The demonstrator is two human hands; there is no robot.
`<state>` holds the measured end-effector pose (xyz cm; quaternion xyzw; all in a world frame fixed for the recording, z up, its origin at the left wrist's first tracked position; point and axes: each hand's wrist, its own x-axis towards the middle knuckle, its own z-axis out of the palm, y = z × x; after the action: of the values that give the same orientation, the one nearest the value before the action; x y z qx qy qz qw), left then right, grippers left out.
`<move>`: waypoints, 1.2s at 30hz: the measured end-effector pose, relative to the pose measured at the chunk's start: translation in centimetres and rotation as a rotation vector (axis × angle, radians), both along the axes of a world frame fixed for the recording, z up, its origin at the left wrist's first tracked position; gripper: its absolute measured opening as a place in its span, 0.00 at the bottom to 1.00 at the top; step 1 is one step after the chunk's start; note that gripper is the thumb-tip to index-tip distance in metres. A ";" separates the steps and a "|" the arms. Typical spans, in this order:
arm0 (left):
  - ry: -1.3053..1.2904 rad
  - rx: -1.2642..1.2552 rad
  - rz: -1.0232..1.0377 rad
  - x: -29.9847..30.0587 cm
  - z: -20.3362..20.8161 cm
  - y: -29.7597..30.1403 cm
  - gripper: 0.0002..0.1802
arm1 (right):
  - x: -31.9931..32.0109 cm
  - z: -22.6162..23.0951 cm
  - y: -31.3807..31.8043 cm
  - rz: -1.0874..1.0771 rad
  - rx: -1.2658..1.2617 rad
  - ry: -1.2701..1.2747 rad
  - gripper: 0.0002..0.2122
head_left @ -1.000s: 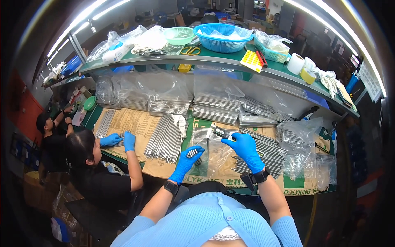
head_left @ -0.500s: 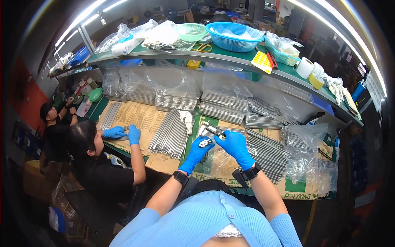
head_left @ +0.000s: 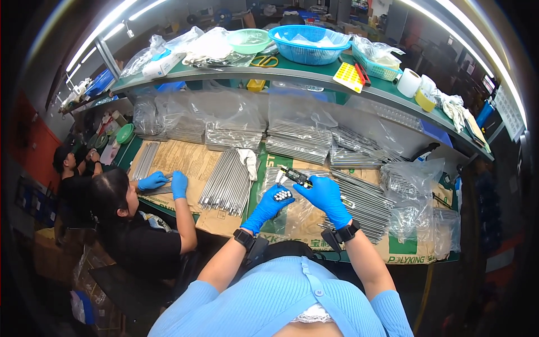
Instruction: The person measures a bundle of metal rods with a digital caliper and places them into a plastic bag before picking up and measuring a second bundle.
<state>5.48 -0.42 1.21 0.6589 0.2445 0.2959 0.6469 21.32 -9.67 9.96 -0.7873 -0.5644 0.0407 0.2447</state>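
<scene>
My left hand [head_left: 267,210], in a blue glove, is closed around a bundle of thin metal rods [head_left: 283,195], with their round bright ends facing up toward me. In my gloved right hand [head_left: 325,200] is a digital caliper [head_left: 297,177], gripped by its body. The caliper's jaws [head_left: 280,176] are just beyond the rod ends; whether they touch a rod I cannot tell. Under my hands a clear plastic bag [head_left: 292,220] lies on the table. Rows of loose metal rods [head_left: 365,205] lie to the right of my right hand.
More rods [head_left: 227,182] lie to the left, a white glove [head_left: 247,163] on them. Bagged rod stacks [head_left: 297,140] line the back beneath a shelf [head_left: 224,74] holding a blue basket [head_left: 309,48] and scissors [head_left: 264,61]. A co-worker's gloved hands [head_left: 178,184] handle rods at left.
The view has shifted slightly, so the table and shelf sit a little further left and up. My hands keep their hold on the rods and the caliper, moving only slightly.
</scene>
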 end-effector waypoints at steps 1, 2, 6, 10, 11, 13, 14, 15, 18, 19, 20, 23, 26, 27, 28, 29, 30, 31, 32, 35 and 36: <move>0.014 0.046 -0.026 -0.1 -0.2 -0.1 0.12 | 0.1 0.1 -0.1 0.026 -0.013 0.020 0.22; 0.028 0.092 -0.052 -0.2 -0.3 -0.1 0.12 | 0.0 0.0 0.0 0.028 -0.012 0.020 0.22; -0.049 0.058 -0.020 0.1 -0.5 -1.1 0.11 | 0.0 -0.5 -0.1 -0.026 -0.007 0.005 0.22; -0.082 0.030 0.087 -0.6 -0.3 -1.3 0.09 | 0.3 0.1 -0.3 -0.058 0.004 0.043 0.23; -0.079 0.030 0.090 -0.7 -0.5 -0.8 0.09 | 0.3 0.3 -0.4 -0.040 -0.004 0.051 0.23; -0.106 0.008 0.255 -1.3 -0.9 1.5 0.08 | 0.1 0.8 -0.7 -0.003 -0.017 0.067 0.23; -0.120 -0.002 0.338 -1.9 -1.2 2.2 0.07 | -0.2 0.7 -0.7 0.002 -0.016 0.070 0.23; -0.119 0.001 0.339 -2.4 -1.1 2.7 0.07 | -0.3 0.4 -0.6 -0.007 -0.013 0.074 0.22; -0.139 -0.129 0.376 -3.8 -0.6 4.0 0.06 | -0.6 -0.5 -0.2 -0.022 -0.005 0.084 0.22; -0.136 -0.126 0.375 -4.0 -0.4 4.0 0.06 | -0.8 -0.7 0.0 -0.020 -0.007 0.075 0.22; -0.121 -0.087 0.330 -4.2 -0.3 3.8 0.06 | -0.9 -0.9 0.2 -0.017 -0.009 0.066 0.22; -0.091 -0.013 0.240 -4.6 -0.1 3.3 0.06 | -1.4 -1.4 0.8 -0.003 0.016 0.050 0.22; -0.046 0.069 0.213 -4.2 0.1 2.6 0.07 | -1.8 -1.4 1.2 0.027 0.071 0.030 0.22; -0.045 0.067 0.214 -4.0 0.0 2.4 0.07 | -1.7 -1.3 1.1 0.027 0.060 0.023 0.22; -0.020 0.089 0.213 -3.9 -0.2 2.4 0.06 | -1.8 -1.2 1.1 0.030 0.051 0.015 0.22; 0.004 0.112 0.212 -3.7 -0.3 2.4 0.05 | -1.8 -1.1 1.2 0.032 0.043 0.008 0.22; 0.029 0.134 0.211 -3.6 -0.5 2.3 0.05 | -1.9 -1.1 1.3 0.034 0.044 0.007 0.22; 0.028 0.135 0.212 -3.4 -0.6 2.3 0.05 | -1.9 -1.1 1.4 0.038 0.054 -0.006 0.23; 0.027 0.117 0.245 -3.3 -0.8 2.3 0.05 | -2.0 -1.2 1.5 0.042 0.064 -0.020 0.23; 0.020 0.079 0.291 -2.4 -0.5 2.0 0.06 | -1.7 -1.5 1.4 0.034 0.082 -0.047 0.23; 0.006 0.071 0.280 -2.4 -0.3 1.9 0.06 | -1.7 -1.7 1.3 0.035 0.090 -0.058 0.23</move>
<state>3.07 1.47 0.87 0.6418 0.3253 0.3898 0.5747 19.61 -8.38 8.29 -0.7664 -0.5862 -0.0035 0.2627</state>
